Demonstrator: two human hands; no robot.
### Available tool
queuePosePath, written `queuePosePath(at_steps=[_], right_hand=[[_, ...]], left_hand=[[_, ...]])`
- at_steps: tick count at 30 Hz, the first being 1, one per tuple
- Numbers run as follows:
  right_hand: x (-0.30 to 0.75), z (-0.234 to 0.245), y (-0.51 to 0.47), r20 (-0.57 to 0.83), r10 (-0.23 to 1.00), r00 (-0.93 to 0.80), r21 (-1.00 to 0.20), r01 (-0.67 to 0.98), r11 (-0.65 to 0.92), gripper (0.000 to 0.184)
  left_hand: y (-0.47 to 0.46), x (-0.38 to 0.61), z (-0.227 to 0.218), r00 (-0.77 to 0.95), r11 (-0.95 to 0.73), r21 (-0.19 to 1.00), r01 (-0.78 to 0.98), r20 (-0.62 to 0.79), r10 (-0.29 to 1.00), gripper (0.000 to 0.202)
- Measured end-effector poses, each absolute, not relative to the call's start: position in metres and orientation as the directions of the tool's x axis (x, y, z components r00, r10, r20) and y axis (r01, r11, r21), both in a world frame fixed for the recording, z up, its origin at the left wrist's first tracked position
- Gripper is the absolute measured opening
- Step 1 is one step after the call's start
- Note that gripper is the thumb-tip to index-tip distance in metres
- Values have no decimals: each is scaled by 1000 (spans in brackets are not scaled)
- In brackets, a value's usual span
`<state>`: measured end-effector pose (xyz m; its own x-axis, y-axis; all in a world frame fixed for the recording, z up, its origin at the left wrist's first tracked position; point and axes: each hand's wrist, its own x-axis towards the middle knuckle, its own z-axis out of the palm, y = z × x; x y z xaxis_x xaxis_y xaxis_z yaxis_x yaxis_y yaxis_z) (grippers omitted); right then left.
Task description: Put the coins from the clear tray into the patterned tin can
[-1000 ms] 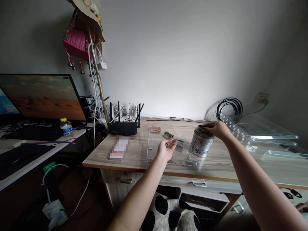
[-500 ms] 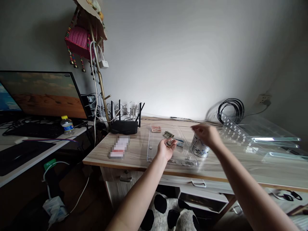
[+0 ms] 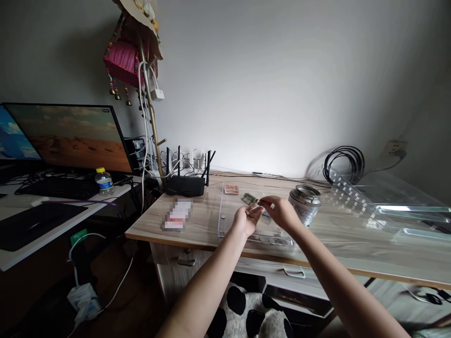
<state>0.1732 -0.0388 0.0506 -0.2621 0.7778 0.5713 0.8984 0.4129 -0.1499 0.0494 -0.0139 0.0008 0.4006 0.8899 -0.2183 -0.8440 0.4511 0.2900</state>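
My left hand [image 3: 245,219] is held palm up over a clear acrylic tray [image 3: 222,220], cupped round a small pile of coins [image 3: 252,211]. My right hand [image 3: 280,211] meets it, its fingertips pinched at those coins. Just right of my hands stands a patterned tin can [image 3: 305,203] with an open top. Banknotes lie in the tray: a red one [image 3: 231,189] at the far end and a green one [image 3: 248,198] beside my fingers. More coins [image 3: 273,241] rest at the tray's near end.
A black router [image 3: 186,184] and a blurred card stack [image 3: 177,215] sit on the wooden desk [image 3: 352,244] at left. Clear acrylic trays [image 3: 384,206] and a coiled black cable [image 3: 343,162] are at right. A monitor [image 3: 70,136] and water bottle [image 3: 104,181] stand on the side table.
My right hand has left the top of the tin can and swung left to the coins in my left palm. The left hand has barely moved.
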Motion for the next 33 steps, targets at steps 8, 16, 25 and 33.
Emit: queuePosePath(at_steps=[8,16,25,33], right_hand=[[280,106,-26,575,817,-35,-13,999,51,23],[291,123,-12,305,950,-67,-39,996,83,18],[297,122,-15,284,958,-42,-305,943,131,21],[301,122,-14,292,957,0,-325,940,99,21]], left_hand=[[-17,48,1,405,444,313,-839,-186,895,14],[-18,47,3,401,437,325,-839,-174,900,15],[-18,49,4,385,435,332,-837,-208,899,12],[-17,50,2,388,428,341,-837,-181,904,13]])
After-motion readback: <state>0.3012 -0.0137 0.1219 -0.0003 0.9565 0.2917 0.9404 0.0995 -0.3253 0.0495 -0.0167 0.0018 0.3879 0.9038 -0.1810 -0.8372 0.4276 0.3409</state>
